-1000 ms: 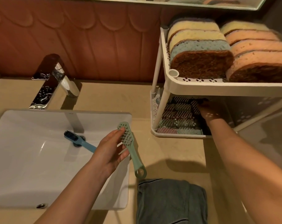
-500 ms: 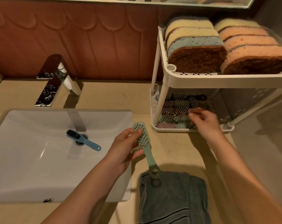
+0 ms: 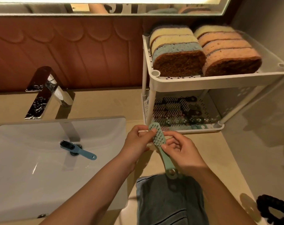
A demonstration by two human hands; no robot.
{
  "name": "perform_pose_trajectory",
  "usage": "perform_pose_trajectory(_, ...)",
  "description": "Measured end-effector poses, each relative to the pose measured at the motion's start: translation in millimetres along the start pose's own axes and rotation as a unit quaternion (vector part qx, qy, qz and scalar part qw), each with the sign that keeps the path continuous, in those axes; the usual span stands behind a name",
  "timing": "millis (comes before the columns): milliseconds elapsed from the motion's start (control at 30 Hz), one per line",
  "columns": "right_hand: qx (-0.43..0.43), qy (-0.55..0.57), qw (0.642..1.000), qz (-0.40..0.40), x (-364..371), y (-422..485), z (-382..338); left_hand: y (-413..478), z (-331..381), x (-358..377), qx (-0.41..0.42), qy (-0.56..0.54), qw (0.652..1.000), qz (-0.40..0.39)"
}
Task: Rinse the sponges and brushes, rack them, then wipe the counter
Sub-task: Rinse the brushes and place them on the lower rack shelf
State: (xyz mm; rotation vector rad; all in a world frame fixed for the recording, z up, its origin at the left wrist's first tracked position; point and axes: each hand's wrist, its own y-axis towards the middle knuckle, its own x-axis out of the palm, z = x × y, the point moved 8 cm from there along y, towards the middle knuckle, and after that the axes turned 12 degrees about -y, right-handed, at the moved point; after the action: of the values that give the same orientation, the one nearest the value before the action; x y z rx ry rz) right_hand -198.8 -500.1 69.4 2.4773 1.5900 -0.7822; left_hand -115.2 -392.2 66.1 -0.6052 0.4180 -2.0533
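A green brush (image 3: 160, 143) hangs above the counter, bristle head up, handle pointing down toward me. My left hand (image 3: 136, 140) pinches its head from the left. My right hand (image 3: 181, 150) grips the neck from the right. A blue brush (image 3: 77, 149) with dark bristles lies over the drain in the white sink (image 3: 24, 168). The white two-tier rack (image 3: 203, 83) carries several sponges (image 3: 178, 54) standing on its top shelf and several brushes (image 3: 172, 112) lying on its bottom shelf.
A chrome faucet (image 3: 47, 93) stands behind the sink. A folded grey towel (image 3: 168, 200) lies on the beige counter (image 3: 232, 159) just below my hands. A dark object (image 3: 274, 208) sits at the counter's lower right. Scalloped red wall and a mirror edge are behind.
My right hand came out of the rack's bottom shelf and took hold of the green brush. My left hand carried the brush rightward, toward the rack front.
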Motion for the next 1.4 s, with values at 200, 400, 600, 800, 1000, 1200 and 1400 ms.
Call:
perform_pose_trajectory(200, 0.093, 0.088, 0.985, 0.118, -54.0, 12.2, 34.9, 23.7, 38.2, 7.6, 0.171, 0.212, 0.962, 0.036)
perform_pose_trajectory(400, 0.161, 0.048, 0.956, 0.239, -110.8, 56.1, 74.9, 41.5, 52.8, 15.2, 0.246, 0.434, 0.864, 0.066)
perform_pose_trajectory(600, 0.158, -0.097, 0.947, 0.264, -139.2, 102.4, 84.3, 40.7, 57.5, 18.3, 0.317, 0.511, 0.795, 0.077)
perform_pose_trajectory(800, 0.165, -0.251, 0.938, 0.173, -131.1, 132.0, 99.7, 42.7, 57.0, 19.0, 0.322, 0.534, 0.779, 0.071)
perform_pose_trajectory(1000, 0.146, -0.276, 0.934, 0.173, -122.9, 137.5, 96.4, 43.5, 56.1, 18.0, 0.328, 0.520, 0.786, 0.064)
perform_pose_trajectory(1200, 0.140, -0.320, 0.922, 0.166, -121.2, 130.1, 91.9, 46.2, 54.5, 16.8, 0.316, 0.515, 0.795, 0.055)
perform_pose_trajectory(1400, 0.122, -0.181, 0.952, 0.215, -107.0, 94.8, 64.7, 46.7, 41.0, 6.5, 0.235, 0.327, 0.915, -0.022)
